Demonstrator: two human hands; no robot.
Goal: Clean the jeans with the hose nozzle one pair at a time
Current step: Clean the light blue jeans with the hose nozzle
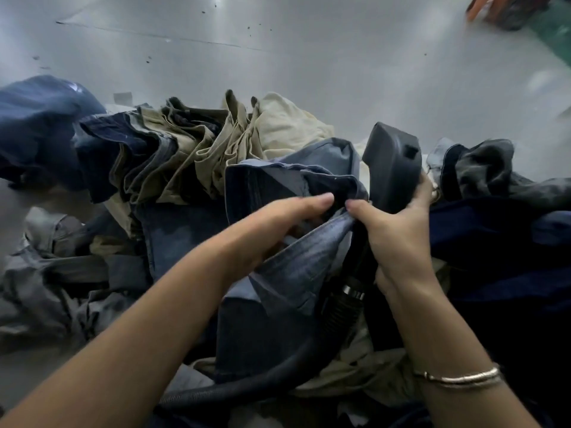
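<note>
Left hand (278, 223) fingers gripping blue jeans (296, 267), right hand (398, 233) fingers clutching hose nozzle (392, 162) and denim

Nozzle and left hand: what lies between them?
In the head view, a bunched fold of blue jeans lies between the nozzle and the left hand; both hands pinch it, the right hand also gripping the nozzle.

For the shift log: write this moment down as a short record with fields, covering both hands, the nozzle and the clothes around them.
left hand: grips a fold of the blue jeans
right hand: holds the dark hose nozzle and pinches the same jeans
hose: ribbed, runs down from the nozzle and off to the lower left
pile: khaki trousers behind, dark navy garments to the right
surface: grey table
right wrist: metal bangle
</note>
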